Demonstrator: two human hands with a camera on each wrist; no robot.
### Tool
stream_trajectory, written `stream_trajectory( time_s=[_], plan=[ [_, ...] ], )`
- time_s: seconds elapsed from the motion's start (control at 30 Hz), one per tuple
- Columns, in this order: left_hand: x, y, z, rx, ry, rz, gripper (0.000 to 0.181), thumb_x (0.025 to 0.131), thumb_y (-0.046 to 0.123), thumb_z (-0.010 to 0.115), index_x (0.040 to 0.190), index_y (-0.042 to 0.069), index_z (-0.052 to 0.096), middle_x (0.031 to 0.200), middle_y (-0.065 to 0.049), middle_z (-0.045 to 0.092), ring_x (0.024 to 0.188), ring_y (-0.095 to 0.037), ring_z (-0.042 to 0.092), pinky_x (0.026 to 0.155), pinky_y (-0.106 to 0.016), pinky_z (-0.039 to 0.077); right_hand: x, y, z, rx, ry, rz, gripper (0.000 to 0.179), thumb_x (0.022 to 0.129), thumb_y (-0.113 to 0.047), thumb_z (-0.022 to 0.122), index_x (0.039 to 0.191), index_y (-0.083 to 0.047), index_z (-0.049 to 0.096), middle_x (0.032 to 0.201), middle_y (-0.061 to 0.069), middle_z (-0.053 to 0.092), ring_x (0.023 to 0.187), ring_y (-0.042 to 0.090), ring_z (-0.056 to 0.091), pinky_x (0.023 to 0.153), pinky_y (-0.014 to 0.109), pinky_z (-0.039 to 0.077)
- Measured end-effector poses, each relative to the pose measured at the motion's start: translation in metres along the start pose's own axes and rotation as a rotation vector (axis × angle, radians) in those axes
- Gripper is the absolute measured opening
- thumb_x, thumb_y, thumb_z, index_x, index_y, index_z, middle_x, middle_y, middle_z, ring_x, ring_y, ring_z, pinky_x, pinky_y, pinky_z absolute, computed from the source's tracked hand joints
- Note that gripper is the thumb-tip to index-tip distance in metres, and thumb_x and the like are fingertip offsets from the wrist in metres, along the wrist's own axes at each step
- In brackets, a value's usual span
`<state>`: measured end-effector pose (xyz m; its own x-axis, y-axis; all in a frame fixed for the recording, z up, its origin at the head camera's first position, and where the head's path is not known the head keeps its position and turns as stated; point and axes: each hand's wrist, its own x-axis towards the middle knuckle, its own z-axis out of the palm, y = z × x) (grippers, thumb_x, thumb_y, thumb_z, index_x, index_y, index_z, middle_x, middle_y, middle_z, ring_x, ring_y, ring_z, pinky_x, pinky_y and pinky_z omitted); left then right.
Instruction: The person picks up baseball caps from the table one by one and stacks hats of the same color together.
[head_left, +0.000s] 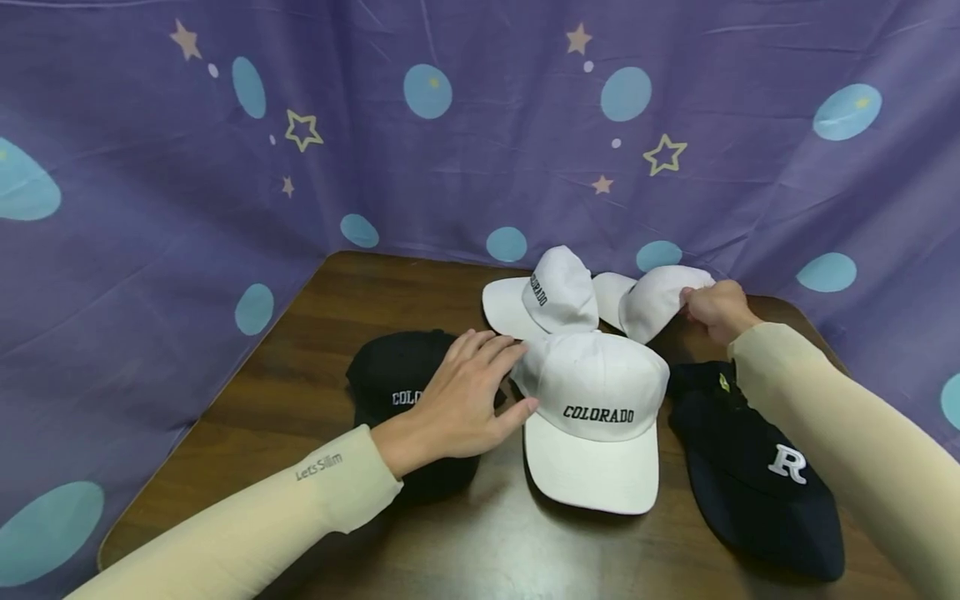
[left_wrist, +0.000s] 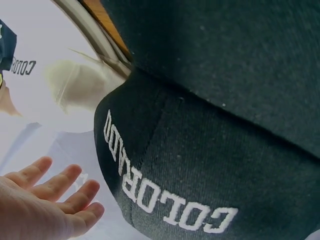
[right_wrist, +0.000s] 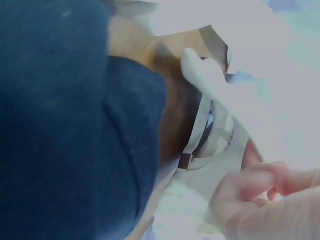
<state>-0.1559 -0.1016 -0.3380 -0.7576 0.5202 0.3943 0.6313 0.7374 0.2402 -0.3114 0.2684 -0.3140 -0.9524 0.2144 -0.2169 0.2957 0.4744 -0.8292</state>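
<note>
At the back right, my right hand pinches the edge of a white cap. The right wrist view shows these fingers curled at the rim, with part of the cap's inside visible. My left hand, fingers extended, is over the right part of a black COLORADO cap and beside the front white COLORADO cap. Whether its fingertips touch the white cap I cannot tell. The left wrist view has the black cap's lettering upside down, and the left hand's fingers spread apart from it.
Another white COLORADO cap sits behind the front one, brim to the left. A dark cap with a white R lies at the right, below my right forearm. The brown wooden table meets a purple patterned curtain behind.
</note>
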Motion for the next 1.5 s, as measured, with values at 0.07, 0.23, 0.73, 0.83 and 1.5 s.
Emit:
stream_trajectory(
  time_s=[0.07,0.23,0.73,0.83,1.5],
  plan=[
    [0.001,0.0,0.0,0.006,0.002,-0.001,0.065,0.095,0.051,0.062,0.145,0.008,0.056,0.145,-0.011,0.055,0.138,-0.035,0.044,0.123,-0.052,0.021,0.001,-0.003,0.001,0.072,0.045,0.026,0.012,0.097,-0.005,0.053,0.089,0.001,0.058,0.057,-0.003,0.055,0.052,0.01,0.054,0.052,0.027,0.052],
    [0.001,0.0,-0.001,0.017,0.001,-0.002,0.065,0.095,0.051,0.063,0.144,0.009,0.056,0.145,-0.01,0.055,0.137,-0.034,0.045,0.123,-0.051,0.021,0.001,-0.01,-0.002,0.334,0.054,0.091,0.006,0.094,0.005,0.049,0.097,0.0,0.048,0.06,0.0,0.057,0.05,0.008,0.059,0.054,0.024,0.058],
    [0.0,-0.001,-0.002,-0.001,-0.014,-0.017,0.066,0.096,0.051,0.061,0.146,0.01,0.055,0.146,-0.011,0.054,0.139,-0.036,0.043,0.124,-0.051,0.018,-0.002,-0.018,-0.016,0.407,0.114,0.059,0.006,0.101,-0.005,0.055,0.099,-0.007,0.05,0.062,0.0,0.055,0.049,0.011,0.06,0.051,0.026,0.056],
    [0.0,-0.002,-0.002,-0.001,-0.021,-0.022,0.065,0.096,0.052,0.061,0.147,0.011,0.054,0.147,-0.01,0.054,0.14,-0.036,0.042,0.124,-0.051,0.017,-0.006,-0.026,-0.021,0.356,0.145,0.004,0.003,0.102,-0.007,0.055,0.103,-0.009,0.053,0.063,-0.002,0.056,0.051,0.008,0.061,0.053,0.025,0.057],
    [-0.003,-0.014,-0.007,0.007,-0.022,-0.055,0.064,0.097,0.053,0.059,0.145,0.01,0.055,0.148,-0.013,0.053,0.142,-0.037,0.04,0.124,-0.052,0.017,-0.065,-0.068,-0.069,0.555,0.106,-0.366,0.005,0.098,-0.007,0.067,0.094,-0.01,0.069,0.067,0.001,0.061,0.056,0.015,0.053,0.049,0.024,0.045]
  ],
)
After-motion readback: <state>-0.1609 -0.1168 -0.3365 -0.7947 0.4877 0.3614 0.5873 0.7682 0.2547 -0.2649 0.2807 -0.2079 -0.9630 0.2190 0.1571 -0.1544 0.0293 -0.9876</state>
